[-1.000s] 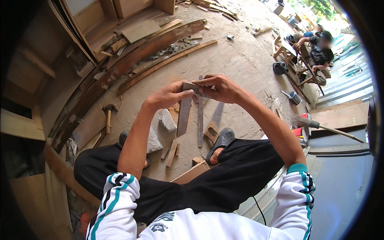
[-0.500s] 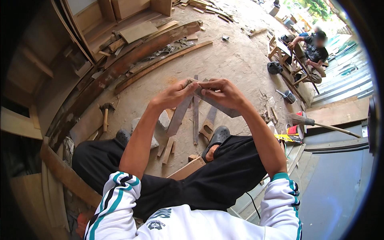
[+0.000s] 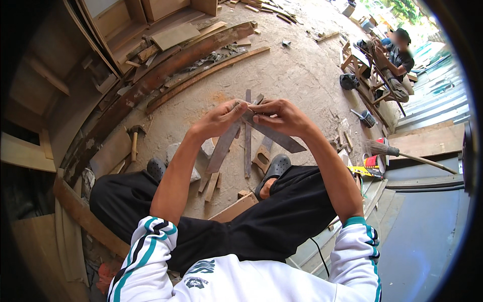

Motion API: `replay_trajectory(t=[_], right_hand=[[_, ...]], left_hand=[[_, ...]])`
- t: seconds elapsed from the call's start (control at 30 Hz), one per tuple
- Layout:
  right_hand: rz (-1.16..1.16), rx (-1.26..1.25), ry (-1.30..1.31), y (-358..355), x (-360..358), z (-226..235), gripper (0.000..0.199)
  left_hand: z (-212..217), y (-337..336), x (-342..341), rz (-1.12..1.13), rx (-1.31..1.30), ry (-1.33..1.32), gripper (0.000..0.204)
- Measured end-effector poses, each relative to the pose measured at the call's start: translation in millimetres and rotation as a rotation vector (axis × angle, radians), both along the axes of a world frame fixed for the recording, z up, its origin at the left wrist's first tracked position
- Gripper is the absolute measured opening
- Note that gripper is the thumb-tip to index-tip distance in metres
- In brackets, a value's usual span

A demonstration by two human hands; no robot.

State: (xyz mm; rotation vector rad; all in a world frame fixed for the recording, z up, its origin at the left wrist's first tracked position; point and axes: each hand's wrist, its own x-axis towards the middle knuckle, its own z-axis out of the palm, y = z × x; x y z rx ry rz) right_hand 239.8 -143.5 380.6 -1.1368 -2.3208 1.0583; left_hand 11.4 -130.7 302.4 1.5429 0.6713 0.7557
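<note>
In front of me, above the ground, both my hands are closed on flat grey-brown strips that meet between my fingertips. My left hand (image 3: pixel 223 118) pinches the upper end of the left strip (image 3: pixel 224 151), which slants down toward my feet. With thumb and fingers, my right hand (image 3: pixel 279 115) grips the right strip (image 3: pixel 282 139), slanting down to the right under that hand. Between them shows a narrower dark strip (image 3: pixel 248 151); whether it is held or lies on the ground I cannot tell. Fingers cover the place where the strips meet. A handsaw (image 3: pixel 262 159) lies beyond my right foot.
Small wood offcuts (image 3: pixel 212 187) and a board (image 3: pixel 235 207) lie between my legs. A hammer (image 3: pixel 134 143) is at left, near long planks (image 3: pixel 201 80). On the right are a brush (image 3: pixel 382 148) and a dark cup (image 3: pixel 366 118). A co-worker (image 3: pixel 397 60) sits far right.
The right strip has turned slightly, its lower end dropping and its upper end now showing past my fingers. Both hands keep their grip. The co-worker's arms have moved.
</note>
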Motion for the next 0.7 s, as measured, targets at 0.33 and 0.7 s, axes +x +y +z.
replay_trajectory(t=[0.33,0.7], right_hand=[[-0.039,-0.072,-0.048,4.2,-0.2,13.4,0.038],[-0.079,0.057,-0.025,0.1,0.6,-1.9,0.034]], left_hand=[[2.2,11.7,3.3,-0.058,-0.057,-0.020,0.059],[-6.4,8.0,11.8,-0.039,-0.243,-0.077,0.055]])
